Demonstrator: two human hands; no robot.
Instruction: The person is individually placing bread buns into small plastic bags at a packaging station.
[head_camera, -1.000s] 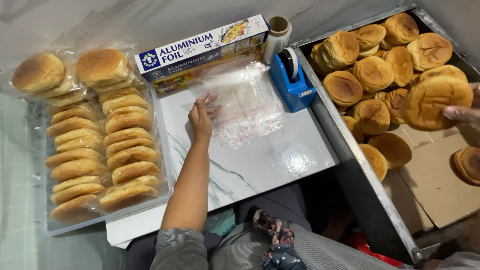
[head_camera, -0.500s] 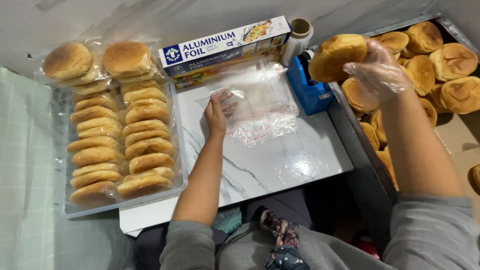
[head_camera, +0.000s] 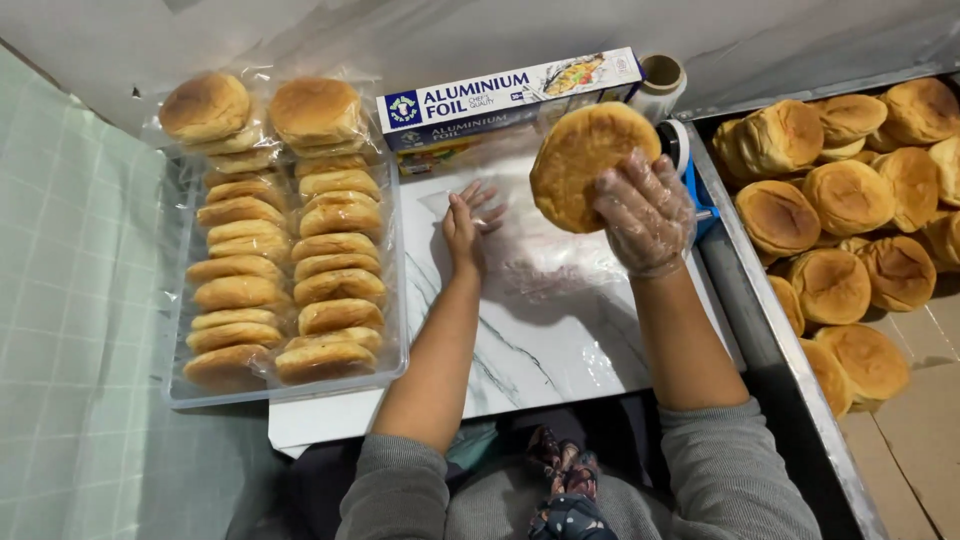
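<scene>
My right hand (head_camera: 645, 210), in a clear plastic glove, holds a round golden bun (head_camera: 590, 165) up above the marble board (head_camera: 540, 350). My left hand (head_camera: 466, 220) lies flat with fingers spread on a sheet of clear plastic wrap (head_camera: 545, 260) spread on the board. The bun hangs over the far part of that sheet, to the right of my left hand.
A clear tray (head_camera: 385, 370) at the left holds two rows of wrapped buns (head_camera: 290, 260). A long foil box (head_camera: 505, 100), a roll of film (head_camera: 660, 80) and a blue tape dispenser (head_camera: 690, 180) stand at the back. A metal bin (head_camera: 770, 340) at the right holds several loose buns (head_camera: 850, 200).
My right hand has carried the bun from over the bin leftward to above the plastic wrap. The left hand stays flat on the wrap.
</scene>
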